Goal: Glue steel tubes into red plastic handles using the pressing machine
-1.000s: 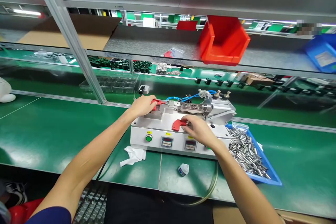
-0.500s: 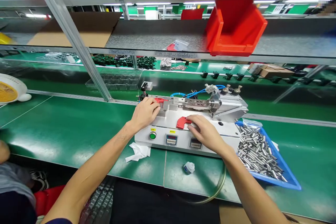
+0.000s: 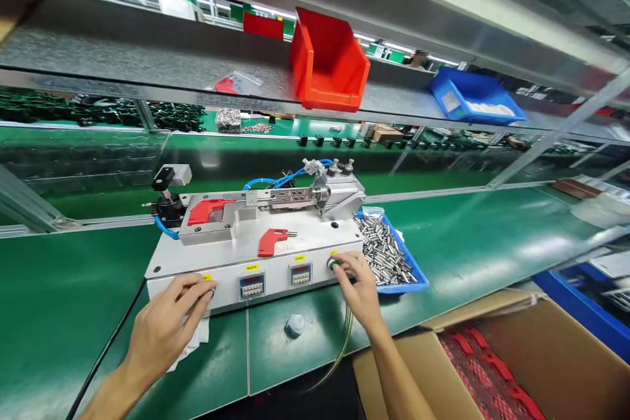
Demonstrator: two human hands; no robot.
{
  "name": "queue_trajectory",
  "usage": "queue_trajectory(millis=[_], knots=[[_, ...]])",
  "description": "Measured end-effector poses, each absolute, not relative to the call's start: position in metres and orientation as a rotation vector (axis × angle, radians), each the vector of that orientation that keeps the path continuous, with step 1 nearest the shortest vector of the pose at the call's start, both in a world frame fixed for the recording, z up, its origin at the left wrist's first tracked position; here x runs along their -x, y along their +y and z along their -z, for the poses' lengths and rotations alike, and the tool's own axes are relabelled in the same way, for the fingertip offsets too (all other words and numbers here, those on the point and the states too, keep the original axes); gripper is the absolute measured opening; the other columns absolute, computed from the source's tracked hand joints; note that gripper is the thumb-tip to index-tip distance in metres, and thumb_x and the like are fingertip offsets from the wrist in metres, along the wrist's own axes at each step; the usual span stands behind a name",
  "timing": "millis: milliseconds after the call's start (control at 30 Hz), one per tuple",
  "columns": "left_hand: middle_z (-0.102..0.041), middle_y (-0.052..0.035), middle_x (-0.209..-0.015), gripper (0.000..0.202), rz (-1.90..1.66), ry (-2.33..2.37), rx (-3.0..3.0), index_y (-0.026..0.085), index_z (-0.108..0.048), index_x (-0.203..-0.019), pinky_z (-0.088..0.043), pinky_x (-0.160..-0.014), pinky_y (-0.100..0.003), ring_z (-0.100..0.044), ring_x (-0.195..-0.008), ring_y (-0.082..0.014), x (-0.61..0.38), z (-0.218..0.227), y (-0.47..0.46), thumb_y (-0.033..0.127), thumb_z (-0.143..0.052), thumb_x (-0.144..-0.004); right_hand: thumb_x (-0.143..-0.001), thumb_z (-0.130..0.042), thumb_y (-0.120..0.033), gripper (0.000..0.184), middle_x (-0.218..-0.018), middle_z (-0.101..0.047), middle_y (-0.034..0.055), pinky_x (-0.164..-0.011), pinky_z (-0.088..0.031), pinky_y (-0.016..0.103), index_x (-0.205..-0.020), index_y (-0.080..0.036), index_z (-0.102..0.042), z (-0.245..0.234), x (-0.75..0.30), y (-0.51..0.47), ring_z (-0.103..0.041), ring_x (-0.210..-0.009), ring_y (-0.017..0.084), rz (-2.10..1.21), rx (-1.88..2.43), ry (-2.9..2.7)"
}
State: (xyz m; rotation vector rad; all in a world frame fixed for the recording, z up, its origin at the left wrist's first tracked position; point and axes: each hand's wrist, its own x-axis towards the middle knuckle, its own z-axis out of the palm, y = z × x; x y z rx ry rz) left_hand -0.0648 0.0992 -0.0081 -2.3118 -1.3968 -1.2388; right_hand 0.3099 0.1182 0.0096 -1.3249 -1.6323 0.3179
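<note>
My left hand (image 3: pixel 170 323) is at the left end of the machine's front panel, fingers bent and apart, with its fingertips over the spot below a yellow label, hiding the button there. At the panel's right end, my right hand (image 3: pixel 358 283) touches a green push button (image 3: pixel 333 263) with its fingertips. Neither hand holds anything. On the bench machine (image 3: pixel 221 262), one red gun-shaped plastic part (image 3: pixel 205 211) lies in the metal fixture, its nose toward the clamp rod. A second red part (image 3: pixel 272 243) with a metal pin sticking out rests on the machine's top plate.
Right of the machine stands a blue tray (image 3: pixel 418 283) of metal pins. A small white-topped jar (image 3: pixel 295 325) sits in front, near a hose (image 3: pixel 344 348). A cardboard box (image 3: pixel 556 348) with red parts is lower right. Red (image 3: pixel 327 88) and blue (image 3: pixel 457 102) bins stand on the shelf.
My left hand has left the red part in the fixture and my right hand the one on the plate; both moved down to the front panel. The view has swung right.
</note>
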Motion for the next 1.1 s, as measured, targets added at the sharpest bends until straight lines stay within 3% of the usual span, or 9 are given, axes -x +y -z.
queue_trajectory(millis=[100,267,400,500,633,733,900,967,1100], knots=[[-0.073,-0.0016,-0.106,0.022,1.193,-1.308,2.424,0.029,-0.072,-0.118,-0.057,-0.061,-0.024,-0.075,-0.079,-0.0166,0.07,0.001,0.106,0.021,-0.054,-0.109,-0.1,-0.064,-0.039,0.022,-0.092,-0.064,0.0066,-0.069,-0.06,0.032,-0.104,-0.022,-0.078,-0.021,-0.319,0.126,-0.065,-0.077,0.019,-0.441,1.312,-1.662],[-0.07,-0.0042,-0.102,0.023,1.363,-1.405,2.281,0.023,-0.075,-0.104,-0.055,-0.067,-0.028,-0.071,-0.075,-0.0152,0.061,0.005,0.098,0.016,-0.053,-0.107,-0.098,-0.063,-0.031,0.017,-0.095,-0.061,0.0058,-0.069,-0.058,0.032,-0.105,-0.021,-0.074,-0.013,-0.308,0.124,-0.061,-0.075,0.018,-0.341,1.323,-1.588],[-0.069,-0.0077,-0.107,0.018,1.449,-1.464,2.238,0.022,-0.072,-0.113,-0.056,-0.083,-0.034,-0.071,-0.092,-0.0225,0.046,-0.008,0.095,0.019,-0.055,-0.107,-0.096,-0.061,-0.026,0.027,-0.109,-0.06,0.0091,-0.071,-0.059,0.034,-0.121,-0.021,-0.07,0.015,-0.29,0.111,-0.061,-0.078,0.018,-0.186,1.346,-1.522],[-0.067,-0.0139,-0.118,0.025,1.498,-1.426,2.186,0.019,-0.067,-0.128,-0.056,-0.094,-0.043,-0.07,-0.103,-0.0296,0.023,-0.026,0.108,0.029,-0.057,-0.107,-0.099,-0.056,-0.025,0.036,-0.108,-0.061,0.0103,-0.072,-0.059,0.036,-0.134,-0.02,-0.066,0.035,-0.282,0.106,-0.06,-0.079,0.02,-0.048,1.36,-1.504],[-0.062,-0.0202,-0.137,0.046,1.183,-1.46,2.414,0.013,-0.06,-0.137,-0.058,-0.085,-0.045,-0.069,-0.108,-0.0345,-0.013,-0.044,0.134,0.046,-0.045,-0.108,-0.103,-0.052,-0.025,0.043,-0.096,-0.063,0.0089,-0.08,-0.059,0.04,-0.145,-0.019,-0.06,0.051,-0.28,0.102,-0.062,-0.087,0.025,0.029,1.382,-1.535],[-0.068,-0.0173,-0.124,0.043,0.875,-1.521,2.508,0.016,-0.065,-0.124,-0.055,-0.075,-0.042,-0.068,-0.104,-0.0353,-0.029,-0.054,0.149,0.044,-0.039,-0.105,-0.104,-0.051,-0.024,0.048,-0.097,-0.063,0.0095,-0.084,-0.059,0.041,-0.152,-0.018,-0.055,0.056,-0.28,0.098,-0.063,-0.09,0.026,0.05,1.371,-1.561],[-0.07,-0.0116,-0.108,0.034,0.589,-1.796,2.584,0.022,-0.064,-0.109,-0.042,-0.055,-0.034,-0.066,-0.074,-0.0278,-0.035,-0.07,0.167,0.047,-0.045,-0.096,-0.101,-0.055,-0.021,0.053,-0.098,-0.065,0.0091,-0.085,-0.06,0.041,-0.155,-0.021,-0.054,0.061,-0.279,0.095,-0.063,-0.093,0.026,0.031,1.374,-1.57],[-0.069,-0.0099,-0.103,0.032,0.637,-1.779,2.644,0.023,-0.062,-0.101,-0.043,-0.055,-0.034,-0.064,-0.071,-0.0264,-0.032,-0.07,0.167,0.051,-0.047,-0.094,-0.1,-0.056,-0.021,0.055,-0.098,-0.066,0.0094,-0.085,-0.06,0.042,-0.155,-0.021,-0.054,0.062,-0.28,0.094,-0.063,-0.093,0.026,0.022,1.378,-1.568],[-0.063,-0.004,-0.093,0.042,1.115,-1.545,2.569,0.026,-0.059,-0.1,-0.053,-0.066,-0.036,-0.063,-0.077,-0.0251,-0.01,-0.059,0.138,0.066,-0.047,-0.101,-0.102,-0.055,-0.023,0.055,-0.099,-0.066,0.009,-0.088,-0.06,0.043,-0.157,-0.022,-0.052,0.062,-0.281,0.091,-0.063,-0.093,0.027,-0.011,1.373,-1.568]])
